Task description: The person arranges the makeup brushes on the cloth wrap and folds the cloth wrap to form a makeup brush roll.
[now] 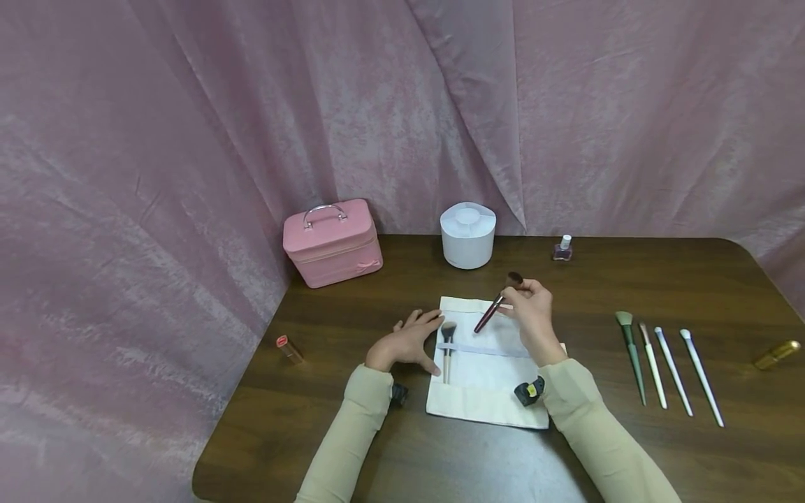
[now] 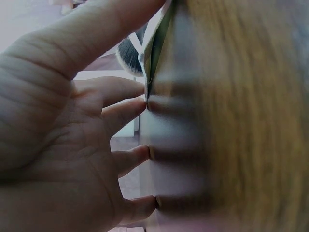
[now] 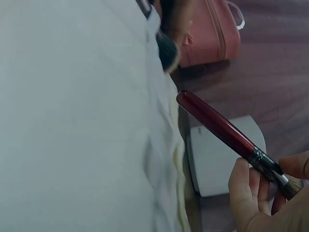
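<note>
A white cloth brush roll (image 1: pixel 484 402) lies spread on the table, with a pale elastic band across it. One makeup brush (image 1: pixel 447 349) sits under that band at the roll's left side, dark bristles toward the back. My right hand (image 1: pixel 533 314) pinches a dark red makeup brush (image 3: pixel 217 124) near its bristle end, above the roll; its handle slants down to the left. My left hand (image 1: pixel 410 344) has its fingers spread at the roll's left edge. In the left wrist view, its fingertips (image 2: pixel 140 153) touch the table and the cloth's edge.
Several makeup brushes, among them a green brush (image 1: pixel 632 356), lie in a row at right. A gold tube (image 1: pixel 776 355) is farther right. Behind stand a pink case (image 1: pixel 333 244), a white round container (image 1: pixel 468 237) and a nail polish bottle (image 1: pixel 562 250). A lipstick (image 1: pixel 289 349) lies at left.
</note>
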`<state>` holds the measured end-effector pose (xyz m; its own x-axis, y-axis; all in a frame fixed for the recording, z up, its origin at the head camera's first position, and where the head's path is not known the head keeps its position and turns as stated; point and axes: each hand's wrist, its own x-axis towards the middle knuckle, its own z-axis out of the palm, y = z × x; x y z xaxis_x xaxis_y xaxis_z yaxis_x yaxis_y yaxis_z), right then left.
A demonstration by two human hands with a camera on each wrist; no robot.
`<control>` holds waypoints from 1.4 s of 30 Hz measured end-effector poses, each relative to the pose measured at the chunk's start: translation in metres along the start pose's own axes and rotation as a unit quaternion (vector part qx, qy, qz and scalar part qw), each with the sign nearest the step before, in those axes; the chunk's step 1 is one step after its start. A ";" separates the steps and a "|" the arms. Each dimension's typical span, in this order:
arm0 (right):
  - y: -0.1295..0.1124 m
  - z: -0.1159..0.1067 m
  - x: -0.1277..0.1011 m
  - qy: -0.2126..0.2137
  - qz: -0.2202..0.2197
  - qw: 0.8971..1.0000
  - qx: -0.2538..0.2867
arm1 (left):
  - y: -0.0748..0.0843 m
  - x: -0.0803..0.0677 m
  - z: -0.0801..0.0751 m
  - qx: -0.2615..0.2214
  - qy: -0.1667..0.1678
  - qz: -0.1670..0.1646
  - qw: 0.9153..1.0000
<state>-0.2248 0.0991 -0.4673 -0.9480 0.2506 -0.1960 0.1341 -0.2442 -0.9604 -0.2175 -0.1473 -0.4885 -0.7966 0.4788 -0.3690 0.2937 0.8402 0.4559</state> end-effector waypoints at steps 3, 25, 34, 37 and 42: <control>0.003 0.003 -0.002 -0.005 0.013 1.000 -0.010 | 0.001 0.000 0.000 -0.001 0.001 0.001 1.000; 0.025 0.013 -0.005 -0.106 0.073 0.978 -0.162 | 0.003 -0.004 -0.002 -0.009 0.008 0.008 1.000; 0.028 0.017 -0.012 -0.138 0.043 0.964 -0.223 | 0.003 -0.004 -0.001 -0.007 0.011 0.006 1.000; 0.028 0.019 -0.013 -0.138 0.042 0.959 -0.245 | 0.003 -0.004 -0.001 -0.008 0.012 0.007 1.000; 0.026 0.021 -0.016 -0.144 0.048 0.947 -0.282 | 0.003 -0.004 -0.002 -0.004 0.011 0.008 1.000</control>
<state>-0.2123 0.0686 -0.4849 -0.9521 -0.0330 -0.3040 0.2799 0.3068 -0.9097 -0.2144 -0.1471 -0.4842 -0.8033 0.4858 -0.3445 0.3019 0.8308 0.4676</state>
